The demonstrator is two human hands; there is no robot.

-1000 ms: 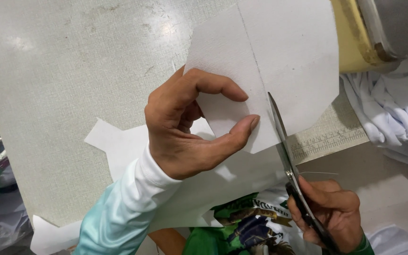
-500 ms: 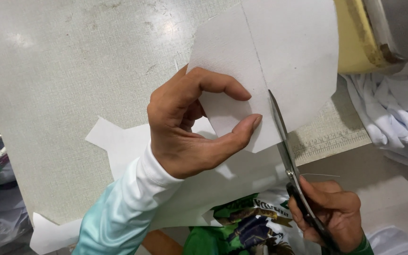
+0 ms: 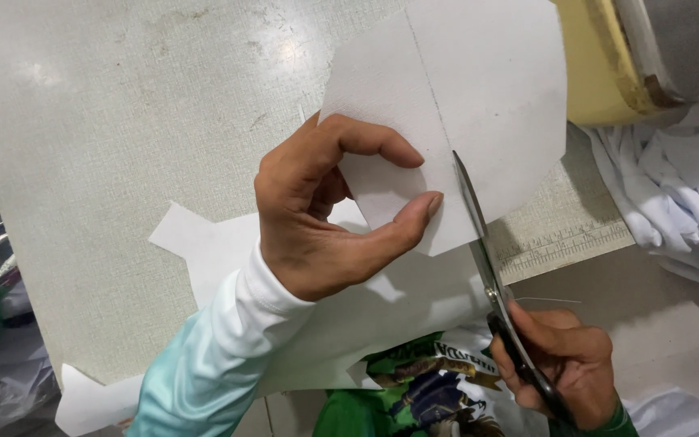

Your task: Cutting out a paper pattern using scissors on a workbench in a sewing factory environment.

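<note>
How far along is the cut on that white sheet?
Early. The scissors have entered the white sheet only at its lower edge, on the drawn line. The left hand pinches the sheet beside the blades, and the right hand grips the handles. Most of the line, up to the top edge, is uncut. White offcuts lie on the table, so some pieces look already cut.

— What carries the work?
— A pale grey, textured cutting table (image 3: 123, 162), with a ruler scale along its right edge.
— What lies on it?
— Flat white cut pieces (image 3: 204, 251) near the front edge.
</note>
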